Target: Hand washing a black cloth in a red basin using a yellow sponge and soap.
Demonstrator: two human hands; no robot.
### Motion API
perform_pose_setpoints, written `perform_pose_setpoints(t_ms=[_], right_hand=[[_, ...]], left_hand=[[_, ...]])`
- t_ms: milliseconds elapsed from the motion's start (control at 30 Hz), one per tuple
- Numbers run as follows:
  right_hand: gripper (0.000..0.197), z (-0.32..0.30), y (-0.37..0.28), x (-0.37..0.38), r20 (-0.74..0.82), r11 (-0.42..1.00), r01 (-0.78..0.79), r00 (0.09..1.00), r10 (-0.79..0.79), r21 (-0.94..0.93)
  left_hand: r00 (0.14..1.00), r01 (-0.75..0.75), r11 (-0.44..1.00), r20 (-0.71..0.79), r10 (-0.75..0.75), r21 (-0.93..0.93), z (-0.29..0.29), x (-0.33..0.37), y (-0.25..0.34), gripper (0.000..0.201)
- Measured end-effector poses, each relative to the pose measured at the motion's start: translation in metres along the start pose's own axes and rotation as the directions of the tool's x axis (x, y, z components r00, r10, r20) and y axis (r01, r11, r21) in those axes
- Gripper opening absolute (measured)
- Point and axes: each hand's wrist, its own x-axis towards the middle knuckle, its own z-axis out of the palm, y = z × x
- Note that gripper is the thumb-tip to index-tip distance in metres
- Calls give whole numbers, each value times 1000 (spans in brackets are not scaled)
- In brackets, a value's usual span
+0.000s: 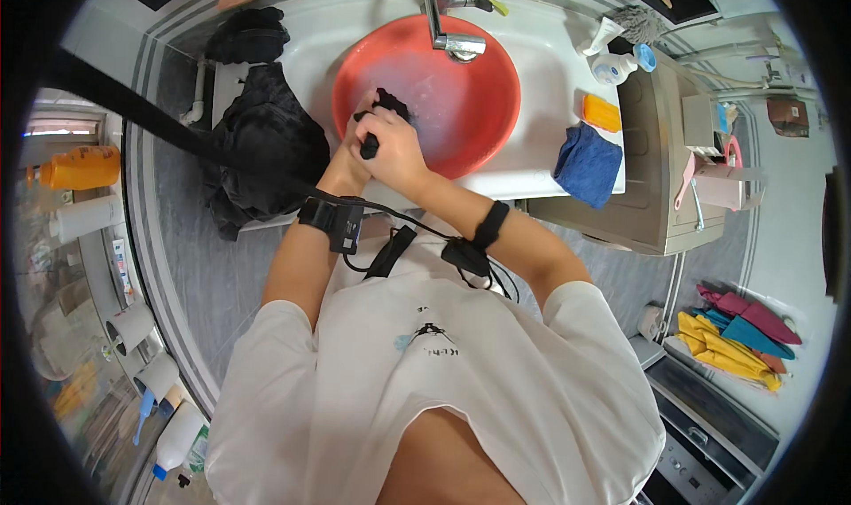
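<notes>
Over the left part of a red-orange basin, my two hands are pressed together around a bunched black cloth. My right hand lies on top, its fingers closed on the cloth, and a dark end pokes out below the knuckles. Partly hidden beneath it, my left hand is closed on the same cloth from the left side. Cloudy, foamy water fills the basin. A chrome faucet reaches over the basin's far rim. What kind of garment the cloth is cannot be made out.
Black clothes hang over the left edge of the white sink. On its right side lie a folded blue denim cloth and a yellow-orange sponge or bar. White bottles stand behind. A beige cabinet or appliance adjoins the right.
</notes>
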Motion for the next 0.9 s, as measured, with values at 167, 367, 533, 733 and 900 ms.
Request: perform_pose_setpoints(t_ms=[167,367,533,733,900], right_hand=[[13,1,59,42,-195,969,-215,963,188,-125],[15,15,22,20,-74,977,-213,975,210,-34],[15,25,11,29,45,999,-18,999,20,-48],[14,13,58,53,-232,911,-389,907,352,-137],[16,32,-9,18,-13,999,-37,999,37,1]], left_hand=[[856,351,778,-158,-492,-521,-15,34,-34,22],[983,167,950,-30,-181,-266,-43,39,-16,19],[981,175,917,-9,-191,-358,-23,27,-8,21],[845,391,722,-89,-528,-571,-34,42,-25,27],[876,-220,514,65,479,-829,-70,40,-74,21]])
